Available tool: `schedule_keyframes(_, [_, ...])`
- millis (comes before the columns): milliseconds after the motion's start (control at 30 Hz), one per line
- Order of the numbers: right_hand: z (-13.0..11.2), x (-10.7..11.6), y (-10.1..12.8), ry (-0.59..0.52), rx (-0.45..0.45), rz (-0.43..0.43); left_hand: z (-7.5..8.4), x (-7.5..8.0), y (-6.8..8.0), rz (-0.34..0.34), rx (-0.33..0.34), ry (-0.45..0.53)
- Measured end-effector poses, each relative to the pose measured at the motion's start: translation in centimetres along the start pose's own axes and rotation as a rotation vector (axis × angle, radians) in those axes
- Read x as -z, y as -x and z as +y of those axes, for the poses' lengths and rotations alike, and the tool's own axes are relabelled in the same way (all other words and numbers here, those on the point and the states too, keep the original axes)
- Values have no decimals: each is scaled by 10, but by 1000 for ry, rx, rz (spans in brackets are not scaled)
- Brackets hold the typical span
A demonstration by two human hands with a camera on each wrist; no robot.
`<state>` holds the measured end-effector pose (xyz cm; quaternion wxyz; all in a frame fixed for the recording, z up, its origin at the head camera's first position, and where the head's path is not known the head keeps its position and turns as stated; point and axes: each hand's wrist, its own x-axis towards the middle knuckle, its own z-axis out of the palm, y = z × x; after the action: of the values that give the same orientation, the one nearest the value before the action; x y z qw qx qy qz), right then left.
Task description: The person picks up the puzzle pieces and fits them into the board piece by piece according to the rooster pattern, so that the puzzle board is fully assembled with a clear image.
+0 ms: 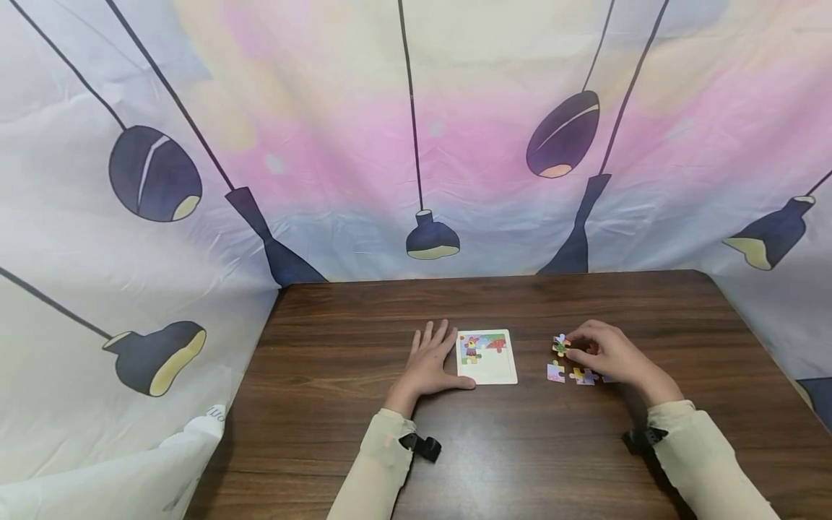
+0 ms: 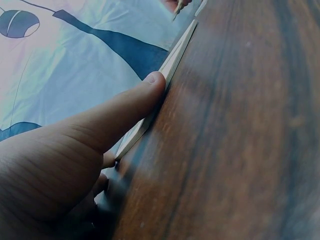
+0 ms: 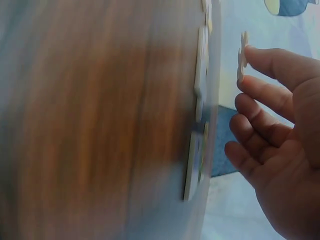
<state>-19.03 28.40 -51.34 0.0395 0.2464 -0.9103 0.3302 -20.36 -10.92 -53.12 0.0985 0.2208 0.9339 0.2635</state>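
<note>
A square white puzzle board point(image 1: 494, 372) lies flat on the table, with colourful pieces fitted along its upper and left parts. My left hand point(image 1: 429, 365) rests at the board's left side, fingers straight and spread. Its thumb point(image 2: 145, 90) touches the board's near edge. Off to the right, my right hand point(image 1: 604, 350) pinches a jigsaw piece point(image 3: 242, 57) between thumb and index finger, raised above the table; the other fingers curl loosely. Below that hand lie several loose puzzle pieces, among them a lilac one point(image 1: 555, 373) and a yellow-and-purple one point(image 1: 583, 376), some partly hidden by the hand.
The brown wood-grain table point(image 1: 507, 448) ends at a printed cloth backdrop point(image 1: 325, 144) with lamp drawings. Cloth also hangs along the left side, bunched near the table's left edge. Each wrist carries a small black camera.
</note>
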Motion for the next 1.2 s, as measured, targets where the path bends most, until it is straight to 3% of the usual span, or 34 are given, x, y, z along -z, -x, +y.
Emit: schedule_keyframes(1200, [-54, -52, -46, -101, 74, -79, -1, 0, -1, -7, 2, -4])
